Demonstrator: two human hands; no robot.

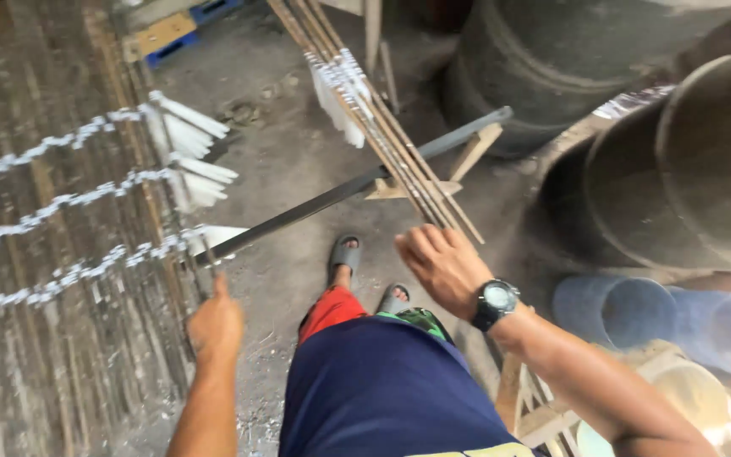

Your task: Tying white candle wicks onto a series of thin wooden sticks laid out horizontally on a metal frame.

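My right hand (443,264) closes around the near ends of a bundle of thin sticks (382,127), long axis running up-left, away from me. My left hand (216,326) pinches one stick (206,247) beside the rack (61,254). Sticks blur together; I cannot count them.

A rough workshop: bare grey concrete floor (298,144), big dark round drums (568,51) at upper right, bundled thin bamboo sticks (382,127) at top centre.

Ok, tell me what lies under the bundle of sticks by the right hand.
Under the bundle of sticks, a long dark bar crosses over the concrete floor, with a wooden prop beside. The bar's middle is covered.
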